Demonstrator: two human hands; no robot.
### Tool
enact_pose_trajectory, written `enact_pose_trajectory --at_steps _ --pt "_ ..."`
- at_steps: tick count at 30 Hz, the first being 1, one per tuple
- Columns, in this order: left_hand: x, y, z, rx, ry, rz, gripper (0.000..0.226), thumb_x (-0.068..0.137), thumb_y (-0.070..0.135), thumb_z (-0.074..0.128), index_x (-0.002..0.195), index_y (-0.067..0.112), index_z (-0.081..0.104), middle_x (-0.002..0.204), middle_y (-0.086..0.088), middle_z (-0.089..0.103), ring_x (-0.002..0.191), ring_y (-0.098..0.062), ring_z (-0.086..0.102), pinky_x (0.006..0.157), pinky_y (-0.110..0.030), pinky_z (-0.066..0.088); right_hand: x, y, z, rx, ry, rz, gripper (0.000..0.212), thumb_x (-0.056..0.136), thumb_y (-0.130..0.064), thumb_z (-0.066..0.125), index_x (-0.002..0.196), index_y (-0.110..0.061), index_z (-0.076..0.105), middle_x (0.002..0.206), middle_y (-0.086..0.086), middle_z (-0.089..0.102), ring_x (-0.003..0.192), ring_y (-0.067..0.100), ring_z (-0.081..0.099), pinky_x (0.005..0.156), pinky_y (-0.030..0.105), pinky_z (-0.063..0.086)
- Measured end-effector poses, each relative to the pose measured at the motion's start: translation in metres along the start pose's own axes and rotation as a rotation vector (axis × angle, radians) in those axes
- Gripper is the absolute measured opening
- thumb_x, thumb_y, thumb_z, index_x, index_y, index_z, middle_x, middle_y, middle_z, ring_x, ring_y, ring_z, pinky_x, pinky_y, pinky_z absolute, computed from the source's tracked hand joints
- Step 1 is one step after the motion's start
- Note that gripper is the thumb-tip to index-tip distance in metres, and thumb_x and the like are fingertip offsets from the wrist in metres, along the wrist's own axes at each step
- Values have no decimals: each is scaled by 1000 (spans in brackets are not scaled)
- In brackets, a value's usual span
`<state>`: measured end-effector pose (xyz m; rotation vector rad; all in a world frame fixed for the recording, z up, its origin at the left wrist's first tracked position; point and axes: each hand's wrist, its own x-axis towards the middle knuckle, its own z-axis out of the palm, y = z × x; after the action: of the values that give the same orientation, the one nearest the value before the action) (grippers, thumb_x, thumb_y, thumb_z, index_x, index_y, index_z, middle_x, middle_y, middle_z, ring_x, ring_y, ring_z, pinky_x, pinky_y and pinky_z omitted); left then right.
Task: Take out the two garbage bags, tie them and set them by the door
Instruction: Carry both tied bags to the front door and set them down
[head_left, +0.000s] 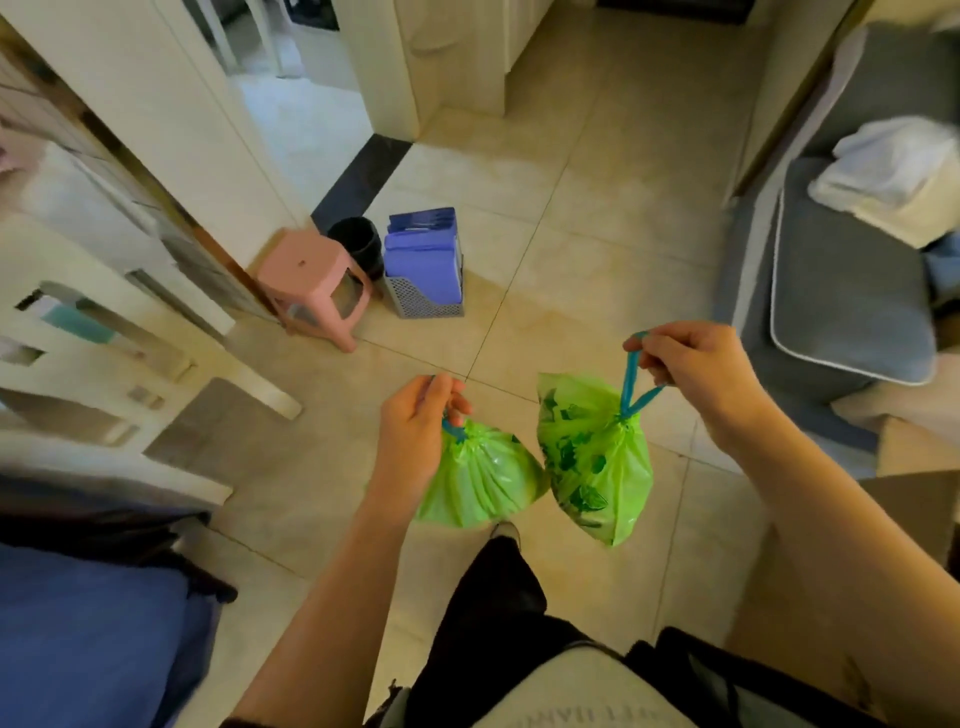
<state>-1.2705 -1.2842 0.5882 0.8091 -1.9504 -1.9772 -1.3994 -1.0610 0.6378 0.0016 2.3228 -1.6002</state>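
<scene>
Two gathered green garbage bags are held up above the tiled floor (597, 218).

The left bag (480, 480), of crinkled thin plastic, is gripped at its blue drawstring by the curled left hand (415, 421); the right bag (592, 462), leaf-printed, is hung from a blue loop pinched by the right hand (691, 369). Beyond the bags, a pink plastic stool (311, 280) is seen beside a black bin (358, 244), with open floor to its right.

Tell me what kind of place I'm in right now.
Most likely a home, in a tiled living or hallway area: a grey sofa on the right, a pink stool beside a small black bin, and white chairs on the left.
</scene>
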Motion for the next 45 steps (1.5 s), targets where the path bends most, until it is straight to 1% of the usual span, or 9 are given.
enact_pose_trajectory --at_steps 4,11,15,19,23,30,34,40,45 --pt "96 25 25 43 -76 20 27 98 12 47 78 12 65 58 4 64 60 -14 57 72 -40 53 80 -33 -5 14 63 22 24 87 0 48 80 -3 71 65 4 59 61 15 47 61 26 42" --pt "251 66 73 57 -103 40 24 97 8 48 82 15 65 59 9 67 64 -4 65 68 -22 54 220 -74 -3 105 153 45 22 88 0 49 86 2 71 68 -1 63 61 8 53 60 14 50" --pt "348 81 106 51 -123 38 27 98 8 47 80 15 66 60 6 68 65 -16 64 70 -35 55 310 -92 -1 105 147 43 25 87 0 49 77 -6 72 62 -8 64 60 7 54 66 20 52" --pt "440 101 139 44 -90 14 27 98 8 47 79 13 66 62 4 67 68 -22 61 77 -50 53 400 -117 -3 93 112 36 25 86 0 50 75 -9 71 64 -1 63 62 12 52 71 30 50" --pt "530 131 169 41 -112 3 25 98 9 47 82 11 66 65 0 65 72 -26 61 80 -55 52 489 -145 -8 109 105 57 26 87 0 51 74 -9 72 60 -4 62 59 11 50 69 30 48" --pt "674 182 227 88 -152 -22 25 99 10 45 87 14 66 74 -4 66 77 -19 65 80 -42 54 635 -187 -11 127 141 110 24 87 0 51 75 -4 72 57 -8 64 59 12 48 62 22 46" --pt "762 202 253 95 -167 -37 24 99 11 45 88 13 66 75 -4 66 77 -18 65 78 -38 56 722 -211 -12 128 186 138 25 88 -1 51 75 -6 72 64 -1 62 59 10 47 59 17 46" --pt "892 233 302 88 -221 -79 23 98 9 45 89 9 66 75 -6 66 75 -17 65 78 -37 55 852 -251 -21 164 304 143 27 86 -2 52 67 -11 69 71 8 62 50 5 45 65 28 46" --pt "981 257 347 87 -248 -86 24 97 10 47 85 13 67 74 -5 67 76 -17 66 75 -35 55 945 -272 -36 190 349 150 27 86 -4 53 66 -12 69 74 12 62 46 4 45 64 27 45"
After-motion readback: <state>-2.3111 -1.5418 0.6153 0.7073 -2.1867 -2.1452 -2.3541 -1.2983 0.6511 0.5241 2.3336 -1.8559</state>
